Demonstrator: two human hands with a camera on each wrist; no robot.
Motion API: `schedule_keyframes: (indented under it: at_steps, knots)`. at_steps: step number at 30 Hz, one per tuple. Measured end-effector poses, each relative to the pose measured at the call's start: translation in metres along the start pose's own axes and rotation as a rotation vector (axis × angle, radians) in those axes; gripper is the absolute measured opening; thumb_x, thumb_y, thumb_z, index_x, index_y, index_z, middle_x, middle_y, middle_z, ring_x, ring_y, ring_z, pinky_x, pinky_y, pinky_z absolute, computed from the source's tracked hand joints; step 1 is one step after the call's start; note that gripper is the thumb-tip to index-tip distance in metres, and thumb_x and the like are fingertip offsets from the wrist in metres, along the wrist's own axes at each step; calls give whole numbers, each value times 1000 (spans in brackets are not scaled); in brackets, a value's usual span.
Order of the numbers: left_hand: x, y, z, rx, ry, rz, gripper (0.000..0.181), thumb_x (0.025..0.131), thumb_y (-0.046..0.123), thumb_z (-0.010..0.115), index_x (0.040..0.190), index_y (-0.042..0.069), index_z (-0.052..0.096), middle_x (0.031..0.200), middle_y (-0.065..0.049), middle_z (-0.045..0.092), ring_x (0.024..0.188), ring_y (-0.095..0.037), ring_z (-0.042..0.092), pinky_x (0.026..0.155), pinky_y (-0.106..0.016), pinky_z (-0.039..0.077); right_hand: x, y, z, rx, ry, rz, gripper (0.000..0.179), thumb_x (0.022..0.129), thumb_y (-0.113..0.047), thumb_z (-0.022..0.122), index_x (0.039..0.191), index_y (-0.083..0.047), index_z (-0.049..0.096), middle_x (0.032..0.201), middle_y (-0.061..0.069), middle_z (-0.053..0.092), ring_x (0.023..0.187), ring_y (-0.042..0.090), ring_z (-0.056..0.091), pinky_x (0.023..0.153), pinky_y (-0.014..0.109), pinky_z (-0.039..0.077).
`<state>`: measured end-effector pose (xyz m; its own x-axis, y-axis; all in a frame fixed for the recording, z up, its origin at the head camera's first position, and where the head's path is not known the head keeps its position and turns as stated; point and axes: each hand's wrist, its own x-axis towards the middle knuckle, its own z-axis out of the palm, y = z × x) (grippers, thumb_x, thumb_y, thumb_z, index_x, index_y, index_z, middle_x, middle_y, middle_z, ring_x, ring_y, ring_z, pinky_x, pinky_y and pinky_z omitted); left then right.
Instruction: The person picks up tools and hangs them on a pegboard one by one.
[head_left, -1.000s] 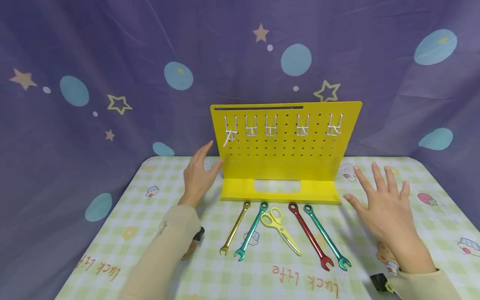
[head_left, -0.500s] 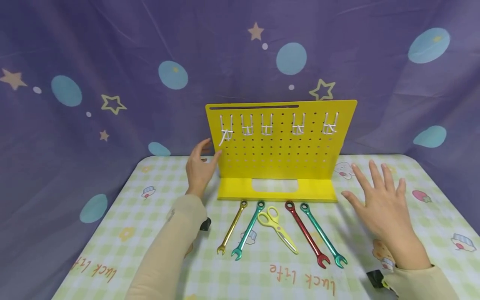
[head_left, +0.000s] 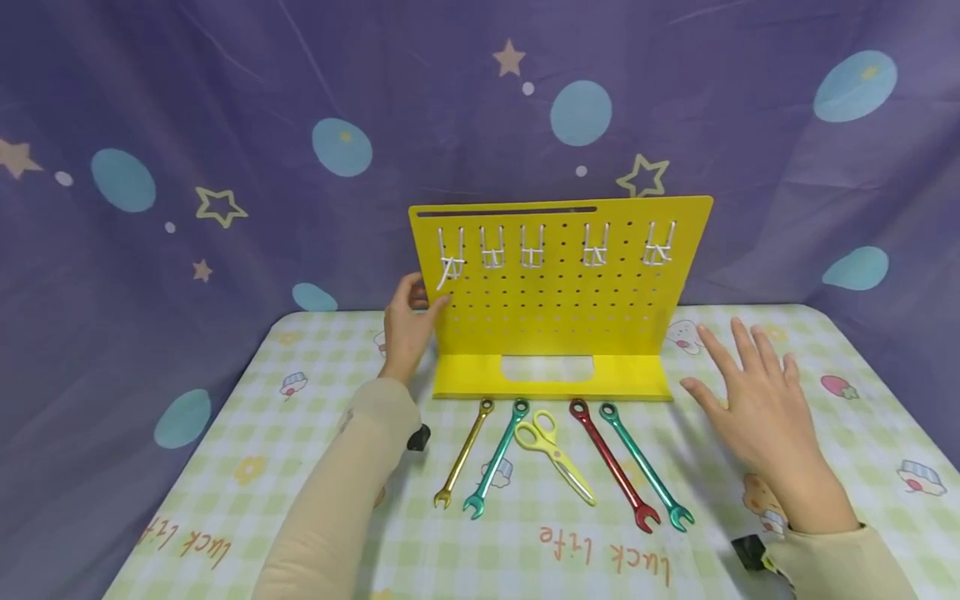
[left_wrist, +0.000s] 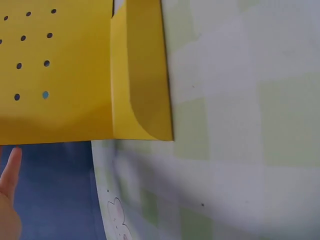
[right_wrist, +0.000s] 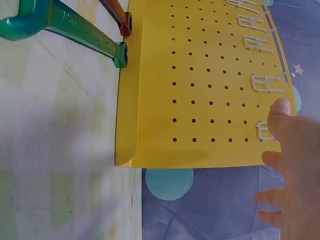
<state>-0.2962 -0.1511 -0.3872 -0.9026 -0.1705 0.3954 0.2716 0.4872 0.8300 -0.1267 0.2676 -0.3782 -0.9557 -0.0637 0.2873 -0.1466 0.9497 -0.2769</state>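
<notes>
A yellow pegboard stand [head_left: 555, 333] stands upright at the back of the table, with several white wire hooks [head_left: 532, 247] along its upper part. My left hand [head_left: 408, 329] is at the board's left side, thumb and fingers spread around the edge. In the left wrist view a fingertip [left_wrist: 16, 155] shows just beside that edge; firm contact cannot be made out. My right hand [head_left: 765, 408] hovers with fingers spread to the right of the board, holding nothing. In the right wrist view its thumb [right_wrist: 281, 107] overlaps the board's outline.
Before the stand lie a small gold wrench [head_left: 465, 454], a teal wrench [head_left: 497, 458], yellow scissors [head_left: 555, 457], a red wrench [head_left: 613, 465] and another teal wrench [head_left: 647, 467]. A checked cloth [head_left: 247, 417] covers the table; a purple curtain [head_left: 450, 125] hangs behind.
My left hand has moved right and slightly up to the board's left edge, its thumb now overlapping the board's front. The right hand stays nearly in place, and the tools have not moved.
</notes>
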Motion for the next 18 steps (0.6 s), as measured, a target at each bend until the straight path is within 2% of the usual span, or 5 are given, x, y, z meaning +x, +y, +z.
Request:
schedule_keyframes:
  at_steps: [4,10,13,18]
  knots:
    - [2,3,2,-5,-22,-12,49,87,26,78,130,15,58,106,-9,63,96,-25,62,81,-40,51,0,-2,-1,43,10,-15,70,101,-45,53,159,-22,22,159,27,17,144,49,13,113,68,2]
    - [2,2,1,8,-44,-5,44,89,24,76,127,15,59,105,-10,67,95,-25,62,84,-39,51,-1,-9,-1,71,62,-84,65,95,-35,68,151,-15,41,146,28,42,130,50,39,105,67,28]
    - [1,2,1,10,-49,2,41,90,24,75,126,15,59,104,-10,67,94,-25,62,82,-39,50,-2,-15,-1,101,69,-110,61,93,-31,71,146,-13,48,143,25,49,126,48,45,99,66,35]
    - [-1,2,2,12,-46,-15,39,92,25,73,126,16,57,105,-10,66,94,-24,59,81,-37,48,-4,-26,2,112,26,-111,56,94,-30,70,141,-9,52,137,21,55,122,46,50,94,65,41]
